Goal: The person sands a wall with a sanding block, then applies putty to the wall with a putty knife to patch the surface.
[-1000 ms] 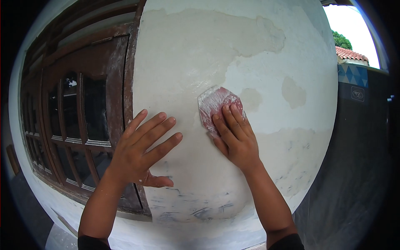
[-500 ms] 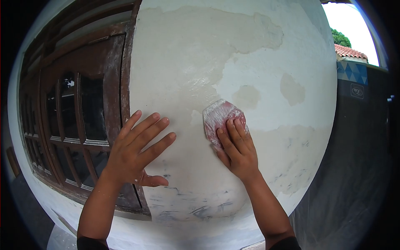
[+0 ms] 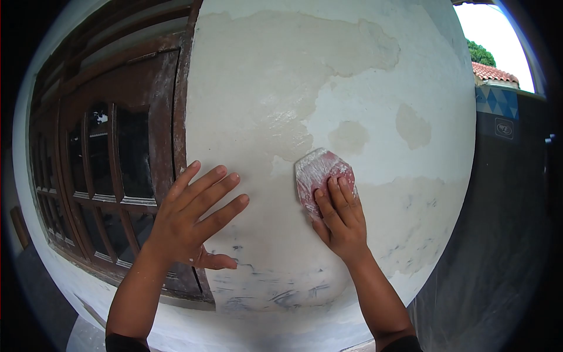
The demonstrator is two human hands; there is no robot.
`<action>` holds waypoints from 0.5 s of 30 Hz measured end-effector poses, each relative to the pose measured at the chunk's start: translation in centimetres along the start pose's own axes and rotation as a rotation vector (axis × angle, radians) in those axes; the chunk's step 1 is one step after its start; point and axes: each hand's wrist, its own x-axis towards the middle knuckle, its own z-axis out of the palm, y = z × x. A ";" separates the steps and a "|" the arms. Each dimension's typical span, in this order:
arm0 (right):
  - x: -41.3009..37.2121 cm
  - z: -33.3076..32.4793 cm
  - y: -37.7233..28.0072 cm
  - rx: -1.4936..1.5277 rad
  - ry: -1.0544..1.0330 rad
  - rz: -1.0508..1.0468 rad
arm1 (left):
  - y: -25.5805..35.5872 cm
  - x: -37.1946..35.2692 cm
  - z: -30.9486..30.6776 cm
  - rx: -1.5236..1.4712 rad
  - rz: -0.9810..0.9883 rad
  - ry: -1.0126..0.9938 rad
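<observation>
While the right hand (image 3: 343, 226) holds the plate (image 3: 315, 171) and the left hand (image 3: 185, 223) spreads empty, a tilt could gouge the wall (image 3: 243, 88).

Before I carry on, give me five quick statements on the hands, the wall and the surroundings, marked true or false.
1. The right hand holds a white-smeared red plate. True.
2. The left hand grips a second plate. False: it holds nothing, and its fingers are spread.
3. The wall has both white areas and beige patches. True.
4. The brown wooden frame with glass panes is right of both hands in the picture. False: it is on the left side.
5. Red roof tiles show at upper right. True.
</observation>
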 end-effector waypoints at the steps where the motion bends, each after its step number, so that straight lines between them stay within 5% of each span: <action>1: 0.4 0.0 0.1 0.003 0.025 0.002 | 0.0 0.0 0.1 0.001 0.004 -0.008; 6: 4.6 0.8 -0.6 -0.011 0.001 -0.059 | 0.2 1.0 0.8 0.003 0.011 -0.002; 15: 0.8 -0.2 0.4 0.020 -0.001 -0.035 | -0.3 0.1 -0.2 0.004 -0.004 0.001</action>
